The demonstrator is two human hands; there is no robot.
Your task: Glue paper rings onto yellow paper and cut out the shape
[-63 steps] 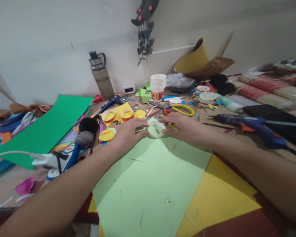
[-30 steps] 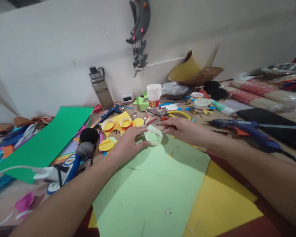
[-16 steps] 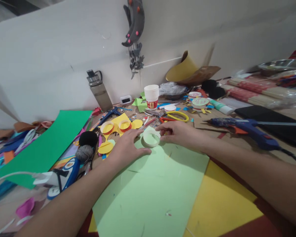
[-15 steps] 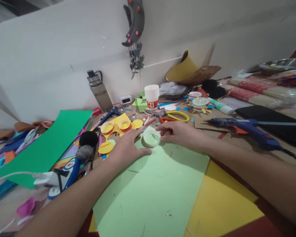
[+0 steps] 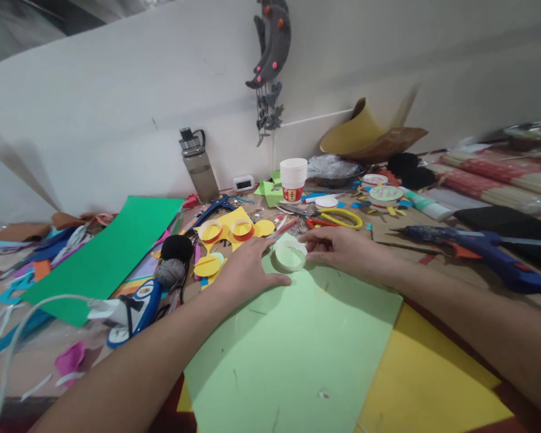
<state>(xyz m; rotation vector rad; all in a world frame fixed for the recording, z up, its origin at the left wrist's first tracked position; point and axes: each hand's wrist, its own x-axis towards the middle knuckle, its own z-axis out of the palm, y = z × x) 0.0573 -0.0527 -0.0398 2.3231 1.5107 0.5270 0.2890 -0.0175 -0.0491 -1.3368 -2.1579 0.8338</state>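
A white paper ring (image 5: pixel 291 266), like a slice of a paper cup, rests on a light green sheet (image 5: pixel 293 337) near its far edge. My left hand (image 5: pixel 243 267) lies on the sheet just left of the ring, with thumb and fingers spread apart. On the other side, the bent fingers of my right hand (image 5: pixel 336 248) close on the ring's right rim; some of the fingertips are hidden. Beyond my left hand is a yellow paper sheet (image 5: pixel 232 218) with round holes cut out, and red-and-white paper rings (image 5: pixel 242 230) lie on it.
Scissors (image 5: pixel 342 218), a stack of paper cups (image 5: pixel 293 180) and a bottle (image 5: pixel 199 171) stand or lie behind. A blue glue gun (image 5: pixel 482 246) is at the right. Green card (image 5: pixel 112 252) and a corded white plug (image 5: pixel 110 313) are at the left. Yellow card (image 5: pixel 433 373) lies underneath.
The whole view has swung left, so everything sits further right in the picture. Both hands and the ring keep nearly the same places on the green sheet.
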